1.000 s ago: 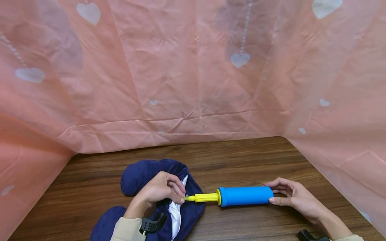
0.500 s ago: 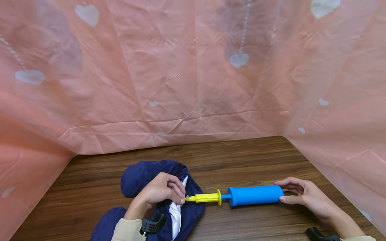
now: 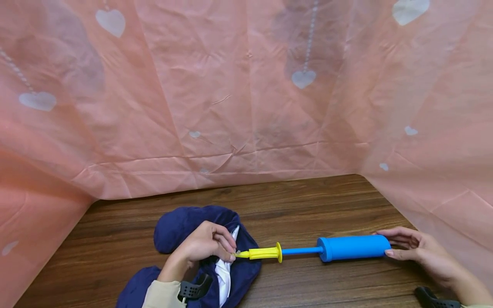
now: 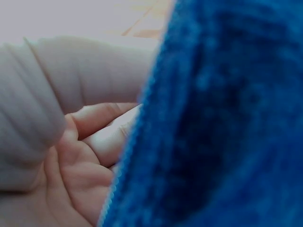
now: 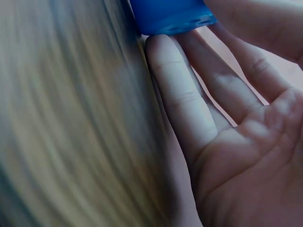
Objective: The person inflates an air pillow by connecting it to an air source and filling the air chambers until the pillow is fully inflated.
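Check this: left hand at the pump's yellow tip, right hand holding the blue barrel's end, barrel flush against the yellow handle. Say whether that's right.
Not quite: the blue barrel is apart from the yellow handle, with a blue rod between them, as the head view shows. The left hand is at the yellow tip and the right hand holds the barrel's end.

A blue-and-yellow pump [image 3: 327, 249] lies horizontal, rod [image 3: 302, 251] extended, nozzle [image 3: 243, 254] over a curved navy cushion [image 3: 248, 270]. White fabric [image 3: 223, 273] shows in the cushion's slit

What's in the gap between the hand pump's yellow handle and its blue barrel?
A thin blue rod spans it, running from the yellow handle to the blue barrel. The head view shows it.
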### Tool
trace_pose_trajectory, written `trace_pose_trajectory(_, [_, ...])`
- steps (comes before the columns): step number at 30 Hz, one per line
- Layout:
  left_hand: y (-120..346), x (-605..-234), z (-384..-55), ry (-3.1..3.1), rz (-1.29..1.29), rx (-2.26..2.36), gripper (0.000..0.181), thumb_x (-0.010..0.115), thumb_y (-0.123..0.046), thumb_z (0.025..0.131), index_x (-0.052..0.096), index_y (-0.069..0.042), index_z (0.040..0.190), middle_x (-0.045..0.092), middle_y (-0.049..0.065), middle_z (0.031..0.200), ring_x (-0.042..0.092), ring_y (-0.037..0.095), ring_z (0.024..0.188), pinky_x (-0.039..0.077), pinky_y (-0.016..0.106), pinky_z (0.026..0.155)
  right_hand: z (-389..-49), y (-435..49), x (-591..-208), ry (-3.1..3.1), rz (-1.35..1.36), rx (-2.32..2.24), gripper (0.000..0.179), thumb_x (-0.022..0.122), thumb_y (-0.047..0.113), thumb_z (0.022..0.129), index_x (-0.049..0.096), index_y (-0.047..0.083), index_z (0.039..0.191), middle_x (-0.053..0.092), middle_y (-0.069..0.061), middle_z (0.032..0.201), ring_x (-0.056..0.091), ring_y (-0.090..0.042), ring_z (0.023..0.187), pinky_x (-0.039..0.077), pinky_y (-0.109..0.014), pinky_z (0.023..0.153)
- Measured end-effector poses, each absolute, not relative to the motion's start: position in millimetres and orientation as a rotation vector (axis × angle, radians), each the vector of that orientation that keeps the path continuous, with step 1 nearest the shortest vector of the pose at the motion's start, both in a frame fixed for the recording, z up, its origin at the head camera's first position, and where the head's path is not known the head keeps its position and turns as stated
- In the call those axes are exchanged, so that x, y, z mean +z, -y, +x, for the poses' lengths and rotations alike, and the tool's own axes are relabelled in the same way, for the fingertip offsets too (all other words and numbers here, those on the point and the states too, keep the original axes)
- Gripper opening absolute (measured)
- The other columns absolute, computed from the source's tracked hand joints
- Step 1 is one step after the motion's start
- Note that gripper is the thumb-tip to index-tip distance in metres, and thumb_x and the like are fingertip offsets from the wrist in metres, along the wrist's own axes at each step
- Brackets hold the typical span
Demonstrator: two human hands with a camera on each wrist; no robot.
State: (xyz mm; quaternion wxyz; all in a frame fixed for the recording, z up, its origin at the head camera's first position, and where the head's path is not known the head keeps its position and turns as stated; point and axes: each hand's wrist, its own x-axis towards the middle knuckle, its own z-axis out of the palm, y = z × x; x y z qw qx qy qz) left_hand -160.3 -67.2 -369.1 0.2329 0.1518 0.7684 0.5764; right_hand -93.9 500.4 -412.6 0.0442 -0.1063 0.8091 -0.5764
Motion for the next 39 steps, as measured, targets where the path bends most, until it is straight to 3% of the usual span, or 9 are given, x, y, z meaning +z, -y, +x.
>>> trace_pose_trajectory(14, [65.9, -367.9, -160.4, -2.120, 0.419, 1.574, 0.028, 0.092, 0.002, 0.072, 0.078, 0.002, 0.097, 0.082, 0.010, 0.086, 0.079, 0.018, 0.080, 0.060, 0.027, 0.073, -88.5, -513.4, -415.2, -2.387, -0.375, -1.846, 0.046, 0.057, -0.015, 0.101, 0.069, 0.009, 0.138, 0.073, 0.021, 0.136, 0.067, 0.009, 0.120, 0.057, -0.016, 0.090])
trace_pose_trajectory(28, [68.1, -371.0, -160.3, -2.129, 0.436, 1.575, 0.029, 0.092, 0.003, 0.072, 0.078, 0.003, 0.098, 0.082, 0.010, 0.085, 0.078, 0.017, 0.079, 0.060, 0.027, 0.071, -100.2, -471.5, -411.2, -2.348, -0.412, -1.740, 0.039, 0.061, -0.006, 0.104, 0.068, 0.009, 0.139, 0.071, 0.025, 0.134, 0.068, 0.004, 0.118, 0.059, -0.022, 0.090])
trace_pose_trajectory(39, [66.7, -367.9, -158.9, -2.134, 0.437, 1.560, 0.028, 0.092, 0.002, 0.072, 0.079, 0.002, 0.097, 0.082, 0.009, 0.085, 0.078, 0.018, 0.078, 0.060, 0.027, 0.071, -103.2, -427.9, -408.8, -2.373, -0.421, -1.695, 0.038, 0.071, 0.002, 0.101, 0.062, -0.007, 0.137, 0.071, 0.024, 0.129, 0.068, 0.002, 0.116, 0.060, -0.023, 0.091])
